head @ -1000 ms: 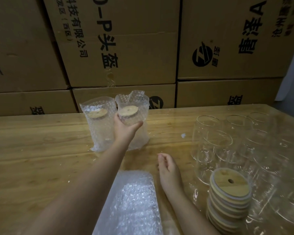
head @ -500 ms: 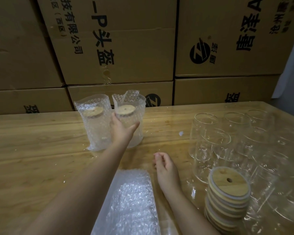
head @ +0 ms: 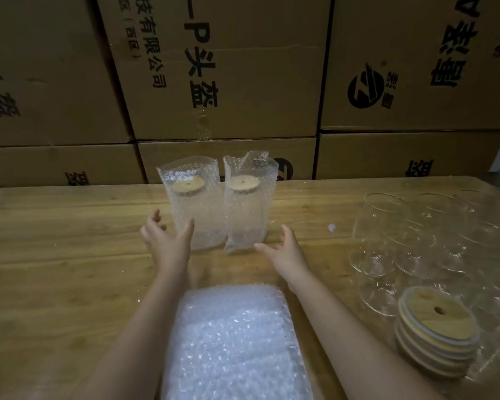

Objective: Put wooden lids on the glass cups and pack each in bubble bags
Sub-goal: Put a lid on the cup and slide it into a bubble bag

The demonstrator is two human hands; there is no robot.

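Note:
Two glass cups with wooden lids stand upright in bubble bags on the table: the left packed cup [head: 195,209] and the right packed cup [head: 247,206]. My left hand [head: 168,241] is spread open at the lower left of the left packed cup, its thumb against the bag. My right hand [head: 283,249] is open at the lower right of the right packed cup, just short of its bag. A stack of flat bubble bags [head: 234,342] lies in front of me. Bare glass cups [head: 387,232] and a stack of wooden lids [head: 436,330] are at the right.
The wooden table [head: 55,255] runs to a wall of stacked cardboard boxes [head: 228,82]. A small white scrap [head: 332,227] lies between the packed cups and the bare glasses.
My left hand let go of the right packed cup, which now stands on the table, and shifted left. My right hand rose from the table and reached forward beside the cups.

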